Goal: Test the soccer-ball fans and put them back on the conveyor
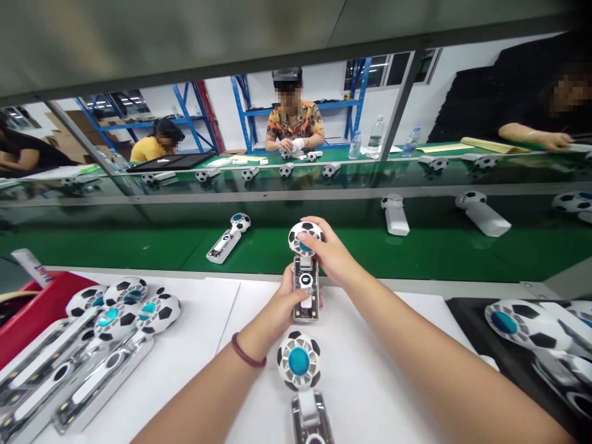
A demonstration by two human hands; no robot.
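Observation:
I hold a handheld fan [306, 271] with a football-patterned head and a clear handle at the far edge of the white table [379, 382]. My left hand [284, 308] grips its handle, thumb on the white button. My right hand [326, 250] closes its fingers around the black-and-white head. A second fan [300, 376] of the same kind lies on the table just below my hands, its blue hub facing up.
Several like fans [115, 320] lie piled at the left beside a red bin [41, 308]. More fans fill a dark tray [536, 333] at the right. Fans [229, 237] [395, 213] ride the green conveyor [139, 246]. People work across the line.

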